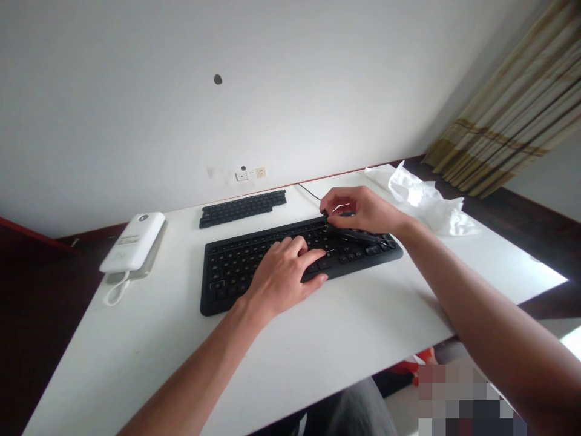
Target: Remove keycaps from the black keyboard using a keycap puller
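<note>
A black keyboard lies on the white table. Much of its left and middle part shows bare key mounts, while keycaps sit on its right end. My left hand rests on the middle of the keyboard, palm down, its fingers apart and the index finger stretched to the right. Above the right half, my right hand pinches a small black piece that looks like a keycap between thumb and fingers. Below that hand a long black object lies slanted over the keys; its kind is unclear.
Loose black keycaps stand in rows behind the keyboard. A white power bank with a short cable lies at the left. Crumpled white plastic covers the back right of the table. A thin black cable runs toward the wall.
</note>
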